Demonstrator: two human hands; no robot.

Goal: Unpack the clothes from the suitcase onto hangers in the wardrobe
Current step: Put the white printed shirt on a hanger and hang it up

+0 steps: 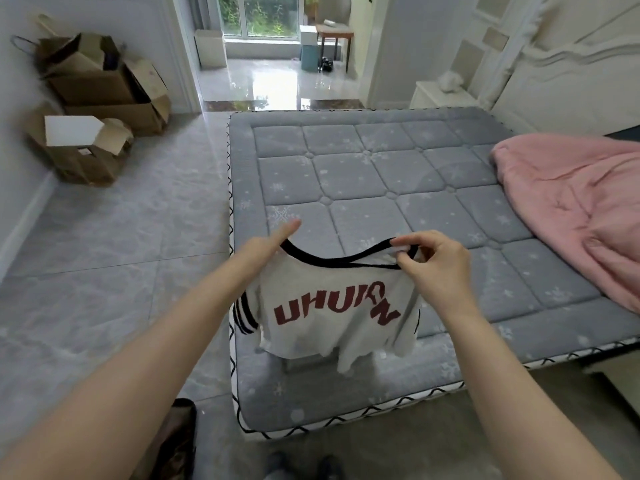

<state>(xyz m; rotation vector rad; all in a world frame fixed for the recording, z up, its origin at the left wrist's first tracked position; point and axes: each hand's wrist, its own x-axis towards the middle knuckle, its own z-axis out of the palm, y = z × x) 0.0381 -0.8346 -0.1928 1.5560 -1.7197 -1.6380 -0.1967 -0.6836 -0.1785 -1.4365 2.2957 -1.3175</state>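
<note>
A white T-shirt (pixel 332 306) with dark red letters, a black collar and black sleeve stripes hangs in the air above the near edge of the bed. My right hand (pixel 433 261) pinches the right side of its collar. My left hand (pixel 266 244) is at the left side of the collar with the index finger stretched forward; the fingers under the cloth are hidden. No hanger, suitcase or wardrobe is in view.
The grey quilted mattress (pixel 381 174) fills the middle, with a pink blanket (pixel 571 209) heaped on its right side. Several open cardboard boxes (pixel 100 105) stand by the left wall. A doorway (pixel 273 74) opens at the back. A white nightstand (pixel 440 95) stands beside the headboard.
</note>
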